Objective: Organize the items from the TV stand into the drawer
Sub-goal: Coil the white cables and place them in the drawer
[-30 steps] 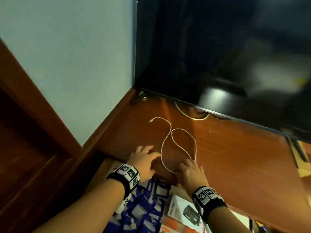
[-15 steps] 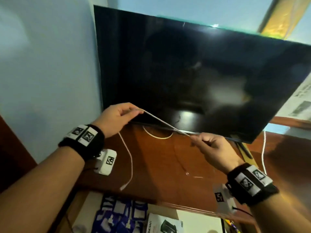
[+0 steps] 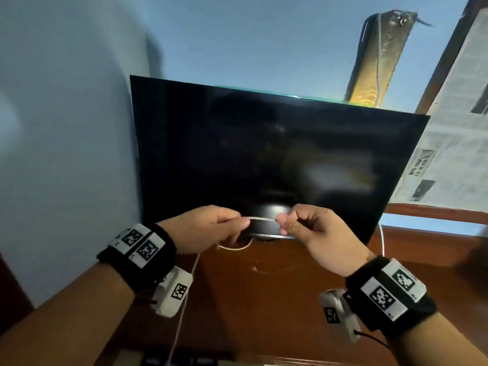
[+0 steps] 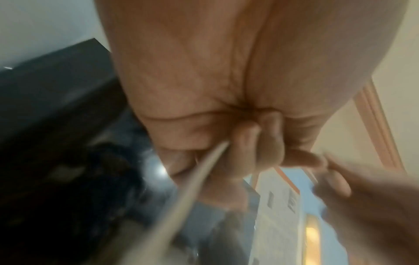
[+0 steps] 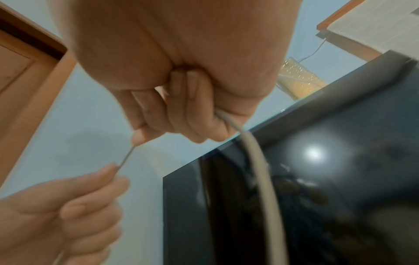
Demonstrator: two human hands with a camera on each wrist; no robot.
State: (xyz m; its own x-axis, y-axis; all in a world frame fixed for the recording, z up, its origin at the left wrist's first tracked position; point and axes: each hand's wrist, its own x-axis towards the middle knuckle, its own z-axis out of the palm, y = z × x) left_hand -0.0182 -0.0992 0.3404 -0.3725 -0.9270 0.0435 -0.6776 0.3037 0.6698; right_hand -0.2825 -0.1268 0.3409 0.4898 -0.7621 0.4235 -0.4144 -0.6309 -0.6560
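Observation:
A thin white cable (image 3: 262, 219) is stretched in a short span between my two hands, in front of the dark TV screen (image 3: 277, 159). My left hand (image 3: 211, 228) pinches one part of it between thumb and fingers, and a long tail (image 3: 182, 310) hangs from that hand toward the stand's front edge. My right hand (image 3: 303, 228) pinches the cable a little to the right. In the right wrist view the cable (image 5: 258, 157) curves out of the curled right fingers. The left wrist view, blurred, shows the cable (image 4: 204, 170) leaving the left fist.
The wooden TV stand top (image 3: 264, 299) lies below my hands. Another white cord loop (image 3: 235, 247) lies under the TV. A white wire (image 3: 382, 239) runs down at the TV's right edge. The blue wall (image 3: 66, 128) is on the left. The open drawer's edge (image 3: 184, 361) shows at the bottom.
Both hands picked the cable up off the stand, and have now come close together in front of the TV, shortening the span between them. The head view tilted upward.

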